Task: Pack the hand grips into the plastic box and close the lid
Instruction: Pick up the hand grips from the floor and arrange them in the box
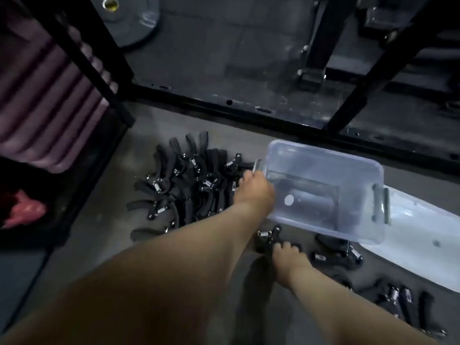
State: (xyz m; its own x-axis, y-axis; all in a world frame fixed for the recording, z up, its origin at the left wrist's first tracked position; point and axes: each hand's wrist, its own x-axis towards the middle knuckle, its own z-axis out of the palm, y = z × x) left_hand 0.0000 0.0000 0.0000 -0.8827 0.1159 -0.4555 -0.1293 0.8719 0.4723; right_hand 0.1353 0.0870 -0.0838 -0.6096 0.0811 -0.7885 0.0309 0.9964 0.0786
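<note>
A clear plastic box (348, 170) stands tilted on the grey floor, with what looks like one dark grip inside. My left hand (254, 190) grips the box's left rim by its handle. A pile of several black hand grips (184, 185) with metal springs lies left of the box. My right hand (286, 255) holds a black hand grip (272, 236) on the floor just in front of the box. Another hand grip (336, 252) lies to its right, and more hand grips (403, 302) sit at the lower right. The pale lid (418, 240) lies flat under the box's right side.
A black metal rack frame (249, 108) runs across the floor behind the box, with upright posts (99, 68) at left. Rolled purple mats (42, 103) fill the left rack. A weight plate (129, 18) lies at the far back.
</note>
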